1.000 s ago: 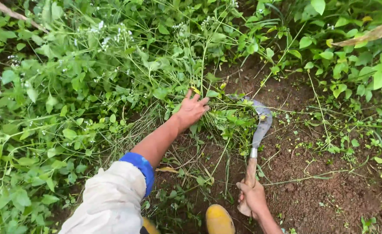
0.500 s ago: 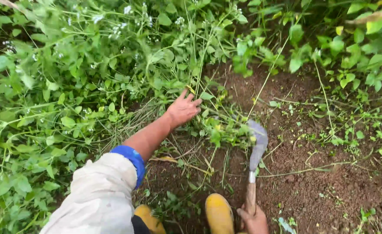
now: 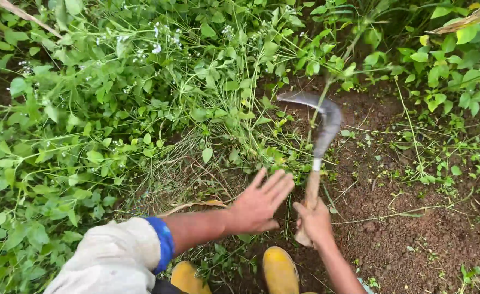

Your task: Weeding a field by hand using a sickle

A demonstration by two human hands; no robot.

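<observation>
My right hand [image 3: 315,222] grips the wooden handle of a sickle [image 3: 320,142]. Its curved grey blade arches up and left over a thin green stem at the border of the weeds. My left hand [image 3: 260,202] is flat and spread, fingers apart, hovering just left of the handle above cut stalks and soil; it holds nothing. A white sleeve with a blue cuff [image 3: 162,243] covers that forearm. The dense green weeds [image 3: 158,109] with tiny white flowers fill the left and top of the head view.
Bare brown soil [image 3: 414,218] with scattered small sprouts lies to the right. Two yellow boot toes [image 3: 280,270] show at the bottom edge. Leafy plants [image 3: 463,71] line the upper right. A dry brown leaf strip lies by my left wrist.
My left hand has let go of the weeds and pulled back toward me, next to the handle. The sickle has swung up and forward into the stems at the weed edge.
</observation>
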